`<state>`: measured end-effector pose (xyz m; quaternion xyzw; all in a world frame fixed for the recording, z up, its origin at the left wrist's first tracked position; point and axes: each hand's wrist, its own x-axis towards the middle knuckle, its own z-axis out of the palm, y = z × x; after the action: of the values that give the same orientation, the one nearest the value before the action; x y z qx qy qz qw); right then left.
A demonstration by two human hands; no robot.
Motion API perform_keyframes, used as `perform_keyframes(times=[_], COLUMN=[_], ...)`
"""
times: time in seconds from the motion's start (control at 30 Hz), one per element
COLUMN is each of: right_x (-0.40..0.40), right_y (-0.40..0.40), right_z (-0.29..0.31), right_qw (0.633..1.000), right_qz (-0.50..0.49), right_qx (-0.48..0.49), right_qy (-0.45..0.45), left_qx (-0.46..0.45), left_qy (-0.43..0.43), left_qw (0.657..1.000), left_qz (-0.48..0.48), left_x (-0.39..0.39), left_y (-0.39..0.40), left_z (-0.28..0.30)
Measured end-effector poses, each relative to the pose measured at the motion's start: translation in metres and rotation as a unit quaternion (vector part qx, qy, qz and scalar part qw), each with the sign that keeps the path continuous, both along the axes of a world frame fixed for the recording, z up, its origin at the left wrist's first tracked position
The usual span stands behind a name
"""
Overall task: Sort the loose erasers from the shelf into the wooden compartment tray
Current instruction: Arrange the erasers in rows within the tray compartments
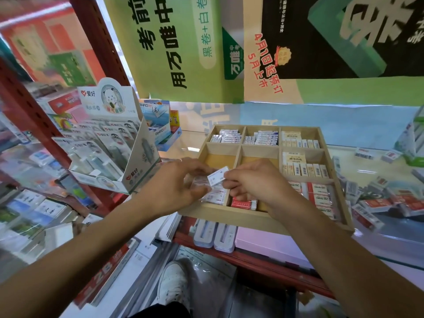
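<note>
The wooden compartment tray (261, 218) lies on the shelf in front of me, with nine compartments. Most hold rows of wrapped erasers; the two middle-left ones show bare wood. My right hand (257, 180) pinches a small white eraser (218, 176) above the tray's near-left compartment. My left hand (176, 183) hovers over that same compartment, fingertips curled round the white erasers (214, 196) packed inside it. Red-wrapped erasers (243, 203) fill the near-middle compartment. Several loose erasers (378, 203) lie scattered on the shelf right of the tray.
A cardboard display box of correction tapes (110, 143) stands left of the tray, against a red shelf upright (34, 115). Green posters (174, 49) hang behind. White cases (214, 234) sit on the shelf below. My shoe (174, 283) shows on the floor.
</note>
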<state>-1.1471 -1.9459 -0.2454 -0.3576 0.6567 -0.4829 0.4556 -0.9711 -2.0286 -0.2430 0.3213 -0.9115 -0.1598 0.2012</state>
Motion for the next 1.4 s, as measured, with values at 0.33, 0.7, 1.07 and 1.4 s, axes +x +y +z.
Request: perform_keyframes(times=[0.33, 0.7, 1.07, 1.4], right_x=[-0.022, -0.050, -0.116, -0.210], right_y=[0.010, 0.042, 0.123, 0.215], right_z=[0.003, 0.006, 0.001, -0.019], right_qw=[0.993, 0.961, 0.910, 0.887], right_qz=[-0.066, -0.005, -0.042, -0.209], right_qx=[0.000, -0.070, -0.023, 0.018], right_qy=[0.098, 0.266, 0.413, 0.412], left_qx=[-0.050, -0.050, 0.057, 0.028], left_qy=[-0.056, 0.013, 0.083, -0.036], left_qw=[0.997, 0.998, 0.988, 0.964], left_qz=[0.018, 0.031, -0.121, -0.262], left_x=[-0.034, -0.038, -0.127, -0.258], left_y=[-0.013, -0.007, 0.059, 0.109], left_z=[-0.012, -0.025, 0.007, 0.000])
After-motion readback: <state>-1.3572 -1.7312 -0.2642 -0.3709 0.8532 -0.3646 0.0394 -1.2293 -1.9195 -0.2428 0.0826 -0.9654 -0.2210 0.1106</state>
